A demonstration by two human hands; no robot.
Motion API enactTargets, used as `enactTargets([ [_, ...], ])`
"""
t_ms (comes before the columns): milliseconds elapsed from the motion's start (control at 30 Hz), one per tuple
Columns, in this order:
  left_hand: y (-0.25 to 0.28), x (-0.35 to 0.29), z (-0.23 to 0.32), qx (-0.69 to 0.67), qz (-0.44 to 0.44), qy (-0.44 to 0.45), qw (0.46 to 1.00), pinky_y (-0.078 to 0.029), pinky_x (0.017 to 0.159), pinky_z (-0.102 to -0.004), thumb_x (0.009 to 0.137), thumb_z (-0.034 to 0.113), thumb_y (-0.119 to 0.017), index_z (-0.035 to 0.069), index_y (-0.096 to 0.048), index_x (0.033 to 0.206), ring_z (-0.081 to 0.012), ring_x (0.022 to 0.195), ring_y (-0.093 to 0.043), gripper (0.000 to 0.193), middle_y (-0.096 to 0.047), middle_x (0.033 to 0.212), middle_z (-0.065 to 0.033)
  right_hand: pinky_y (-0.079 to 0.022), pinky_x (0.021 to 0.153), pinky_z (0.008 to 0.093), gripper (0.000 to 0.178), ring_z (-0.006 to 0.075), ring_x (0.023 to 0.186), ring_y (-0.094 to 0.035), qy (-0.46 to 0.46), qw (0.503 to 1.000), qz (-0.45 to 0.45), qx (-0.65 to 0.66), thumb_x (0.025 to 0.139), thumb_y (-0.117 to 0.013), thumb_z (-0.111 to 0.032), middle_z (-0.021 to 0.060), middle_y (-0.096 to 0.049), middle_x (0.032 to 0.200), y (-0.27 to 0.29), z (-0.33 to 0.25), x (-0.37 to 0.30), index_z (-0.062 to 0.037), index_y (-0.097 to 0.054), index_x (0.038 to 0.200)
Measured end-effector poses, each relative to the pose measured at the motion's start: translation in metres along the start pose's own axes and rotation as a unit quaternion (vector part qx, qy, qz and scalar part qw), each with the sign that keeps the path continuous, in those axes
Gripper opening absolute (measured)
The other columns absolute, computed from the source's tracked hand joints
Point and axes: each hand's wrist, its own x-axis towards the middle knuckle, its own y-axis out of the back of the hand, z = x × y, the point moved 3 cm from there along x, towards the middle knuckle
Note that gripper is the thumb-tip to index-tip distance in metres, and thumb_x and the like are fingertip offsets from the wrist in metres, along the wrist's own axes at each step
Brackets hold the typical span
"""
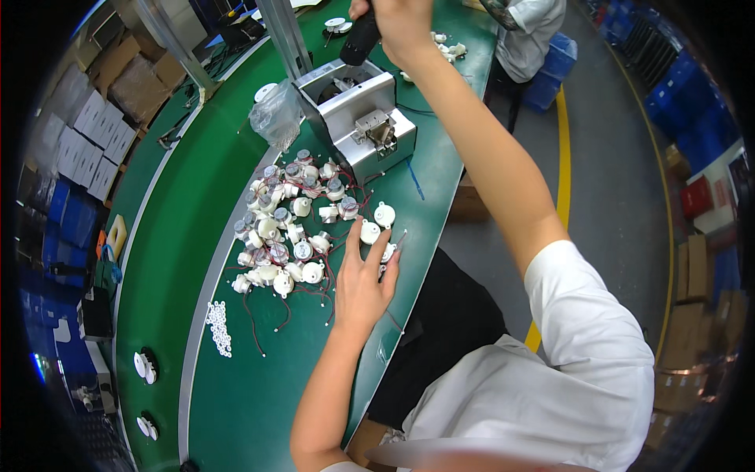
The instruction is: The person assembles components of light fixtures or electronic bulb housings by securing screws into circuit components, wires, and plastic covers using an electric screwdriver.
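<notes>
One black tool (360,42) was clasped by right fingers (359,8); whether white parts (370,232) were gripped by left fingers (354,240) was unclear.

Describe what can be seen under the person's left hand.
White round parts show around the fingertips of the left hand, above the green tabletop. Whatever is beneath the palm is covered.

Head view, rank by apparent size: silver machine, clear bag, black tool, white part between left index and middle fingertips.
Largest to smallest:
1. Machine
2. Bag
3. Tool, visible portion only; the right hand hides some, so its full size against the bag is unsure
4. White part
</notes>
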Motion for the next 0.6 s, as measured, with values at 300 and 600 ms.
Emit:
enactTargets([
  [300,0.002,0.001,0.0,0.037,0.036,-0.039,0.998,-0.05,0.101,-0.0495,0.086,0.01,-0.079,0.006,-0.072,0.125,-0.0438,0.117,-0.057,0.04,-0.053,0.141,-0.027,-0.049,0.051,0.0288,0.03,0.013,0.052,-0.061,0.093,0.986,0.033,-0.131,0.093,-0.081,-0.025,0.0035,-0.064,0.064,0.035,-0.025,-0.021,-0.0027,-0.062,0.086],
  [600,0.001,0.005,0.001,0.034,-0.003,-0.07,0.997,-0.05,0.103,-0.0489,0.086,0.01,-0.076,0.005,-0.068,0.132,-0.0426,0.119,-0.056,0.046,-0.044,0.155,-0.0257,-0.044,0.051,0.0244,0.021,0.006,0.053,-0.057,0.004,0.961,-0.175,-0.212,0.098,-0.076,-0.019,-0.0008,-0.061,0.065,0.015,-0.001,-0.084,-0.0052,-0.062,0.09],
])
